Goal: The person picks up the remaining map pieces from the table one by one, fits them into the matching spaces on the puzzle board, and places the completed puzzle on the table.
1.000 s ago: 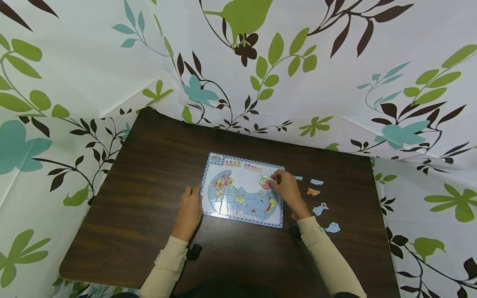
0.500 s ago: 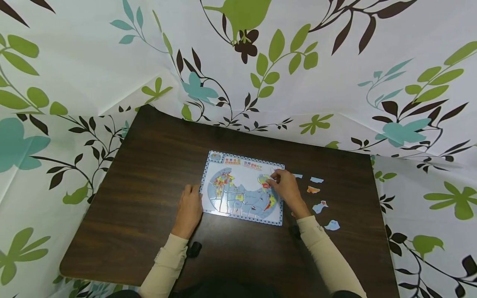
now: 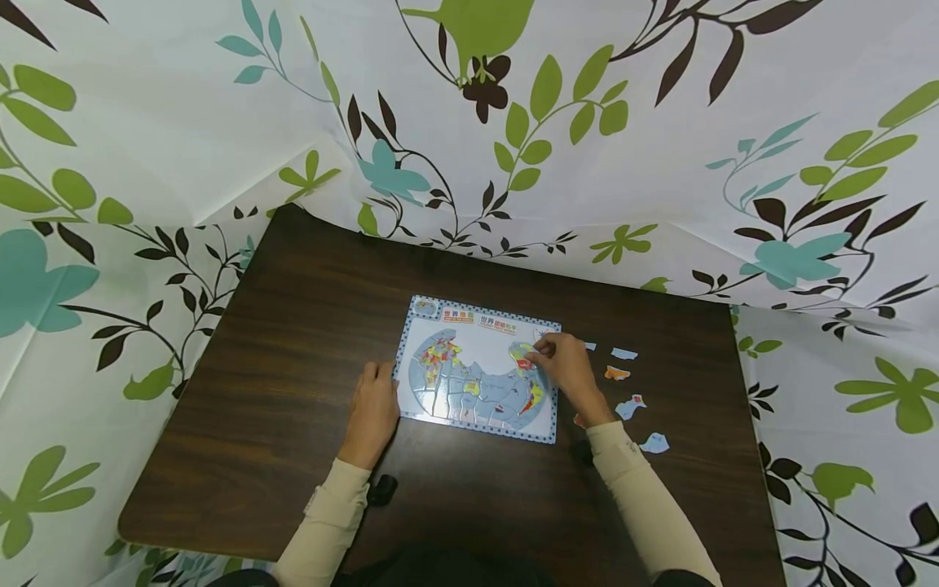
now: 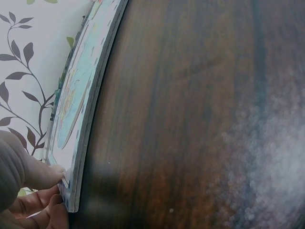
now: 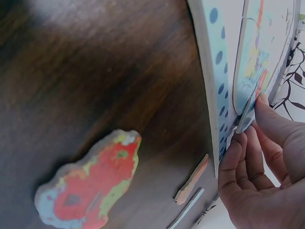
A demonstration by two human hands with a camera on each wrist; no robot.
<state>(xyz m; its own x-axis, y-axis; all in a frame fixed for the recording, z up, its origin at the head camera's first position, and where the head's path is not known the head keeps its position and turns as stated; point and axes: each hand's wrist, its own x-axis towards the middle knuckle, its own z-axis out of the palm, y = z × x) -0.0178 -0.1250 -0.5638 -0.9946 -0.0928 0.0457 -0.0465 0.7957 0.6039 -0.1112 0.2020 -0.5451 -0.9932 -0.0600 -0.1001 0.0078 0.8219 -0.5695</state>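
Observation:
A world-map jigsaw board lies flat on the dark wooden table, its lower map area filled with pieces and its upper middle bare white. My right hand is over the board's right side. Its thumb and fingers pinch a puzzle piece, standing tilted at the map's edge in the right wrist view; the fingers partly cover it. At the board's left edge is my left hand. In the left wrist view its thumb and curled fingers grip the board's corner.
Several loose pieces lie right of the board: a blue piece, an orange piece, a blue-and-red piece and a pale blue piece. A red-and-green piece lies by the right wrist. Patterned cloth hangs behind the table.
My right hand has shifted slightly rightward and down relative to the board, with the pinched piece now nearer the map's right rim. The left hand keeps its place on the board.

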